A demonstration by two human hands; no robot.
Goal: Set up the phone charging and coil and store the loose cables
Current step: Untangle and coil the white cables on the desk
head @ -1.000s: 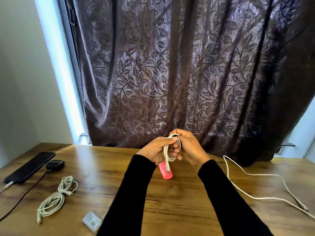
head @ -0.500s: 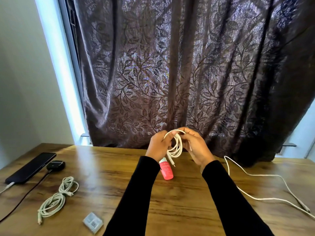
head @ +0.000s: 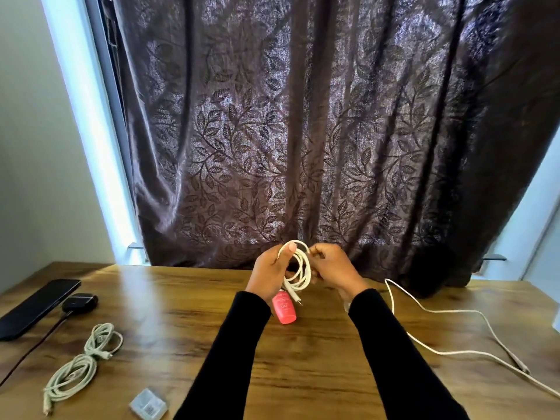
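A coiled white cable (head: 300, 269) is being held above the table's (head: 188, 301) far middle, pinched by the left hand (head: 270, 275) and the right hand (head: 335, 268). A bundled cable (head: 75, 366) is lying toward the left edge, a loose cable (head: 448, 353) toward the right.

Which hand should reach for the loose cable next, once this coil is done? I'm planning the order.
Probably the right hand. The loose cable trails across the table on its side, starting just beside the right sleeve. The left hand already grips the coil and could keep it.
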